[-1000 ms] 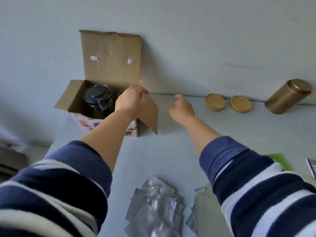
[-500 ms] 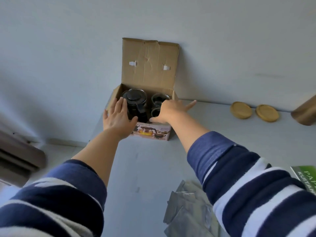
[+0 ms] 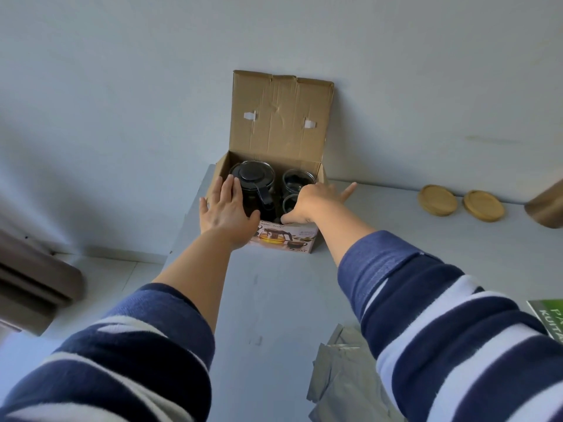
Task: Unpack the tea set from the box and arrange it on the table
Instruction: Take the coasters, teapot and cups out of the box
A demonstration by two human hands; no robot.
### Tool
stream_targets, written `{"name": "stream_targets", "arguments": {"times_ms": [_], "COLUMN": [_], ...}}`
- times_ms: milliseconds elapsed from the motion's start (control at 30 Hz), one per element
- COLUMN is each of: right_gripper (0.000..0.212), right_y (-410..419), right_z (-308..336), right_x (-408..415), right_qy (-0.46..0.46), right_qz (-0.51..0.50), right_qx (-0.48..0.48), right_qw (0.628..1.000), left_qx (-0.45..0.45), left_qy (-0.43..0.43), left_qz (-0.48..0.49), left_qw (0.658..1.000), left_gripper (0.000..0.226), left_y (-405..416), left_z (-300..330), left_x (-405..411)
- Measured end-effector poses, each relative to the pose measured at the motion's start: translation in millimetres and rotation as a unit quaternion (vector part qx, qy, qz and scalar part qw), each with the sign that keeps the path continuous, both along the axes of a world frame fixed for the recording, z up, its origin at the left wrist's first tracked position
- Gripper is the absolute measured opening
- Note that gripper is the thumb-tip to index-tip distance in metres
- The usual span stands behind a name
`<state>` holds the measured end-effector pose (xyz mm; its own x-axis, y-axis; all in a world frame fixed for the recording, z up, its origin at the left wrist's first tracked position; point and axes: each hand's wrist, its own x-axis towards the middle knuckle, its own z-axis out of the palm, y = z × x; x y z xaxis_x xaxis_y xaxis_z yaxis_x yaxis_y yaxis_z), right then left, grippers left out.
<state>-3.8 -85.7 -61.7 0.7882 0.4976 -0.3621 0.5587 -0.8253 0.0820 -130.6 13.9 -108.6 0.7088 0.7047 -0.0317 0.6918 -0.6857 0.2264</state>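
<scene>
1. The cardboard box [image 3: 281, 190] stands open at the far end of the grey table [image 3: 274, 300], its tall back flap upright against the wall, and both hands reach to it.
2. The left hand [image 3: 227, 210] lies flat with its fingers spread, palm down over the box's near left corner; its fingertips touch the left side of the teapot [image 3: 253, 181].
3. That hand grips nothing; it only rests against the pot and the box edge.
4. The teapot, dark glass with a black lid and handle, sits inside the box, just ahead of and to the right of the left palm.
5. The right hand [image 3: 313, 202] is at the box's near right rim, fingers loosely splayed, the index finger pointing out to the right over the table and the thumb stretched left along the front edge.
6. Whether the right hand actually clasps the rim or merely lies on it, I cannot tell.
7. Two glass cups [image 3: 297, 185] stand in the box's right half, directly beyond and partly hidden by the right hand.
8. The printed front panel of the box, showing a teapot picture, sits beneath and between the two wrists.
9. Two round wooden lids [image 3: 460, 202] lie on the table well to the right of the right hand.
10. Silver foil packets [image 3: 341, 382] lie near the right sleeve, close to the viewer.
</scene>
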Motion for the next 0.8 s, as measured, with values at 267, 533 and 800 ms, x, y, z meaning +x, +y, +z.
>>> {"name": "stream_targets", "arguments": {"times_ms": [267,533,800], "right_gripper": [0.089,0.078,0.072], "right_y": [-19.1,-57.7,-101.6], "right_z": [2.5,1.4,-22.0], "right_x": [3.2,13.1,32.1], "right_qy": [0.009,0.097,0.051], "right_qz": [-0.036,-0.143,-0.228], "right_qx": [0.324,0.602,0.646], "right_qw": [0.945,0.780,0.727], "left_qx": [-0.004,-0.005,0.000], "left_qy": [0.010,0.018,0.056], "left_qz": [0.001,-0.001,0.019], "left_qw": [1.000,1.000,0.998], "left_gripper": [0.078,0.078,0.075], "left_y": [-1.8,-2.4,-6.7], "left_z": [2.8,2.2,11.0], "left_x": [1.6,0.5,6.5]}}
